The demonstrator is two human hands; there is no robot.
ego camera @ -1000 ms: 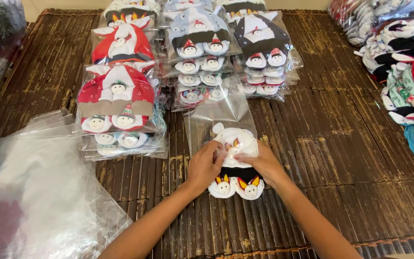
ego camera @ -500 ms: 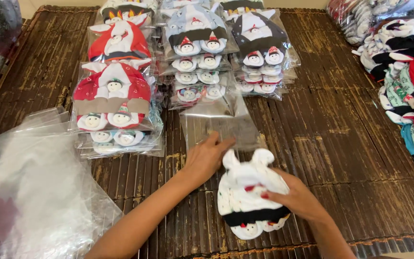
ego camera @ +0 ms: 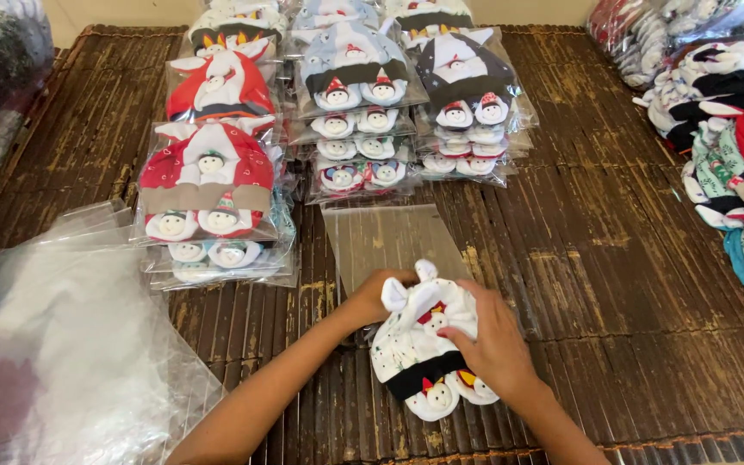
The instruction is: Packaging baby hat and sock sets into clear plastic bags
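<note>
A white plush holiday hat (ego camera: 413,340) with a black band and small penguin faces lies on the dark slatted mat (ego camera: 613,258) in front of me. My right hand (ego camera: 492,340) rests on its right side and grips it. My left hand (ego camera: 374,294) touches the hat's upper left edge, at the near end of a clear flat plastic bag (ego camera: 389,239) that lies just beyond the hat.
Stacks of bagged red, grey and black hats (ego camera: 217,164) stand beyond the bag. A heap of clear bags (ego camera: 53,336) lies at the left. Loose unbagged hats (ego camera: 734,129) are piled along the right edge.
The hat has been brought back up toward the bag's near end, with my right hand now on top of it. My left hand has drawn back from the bag to the hat's edge.
</note>
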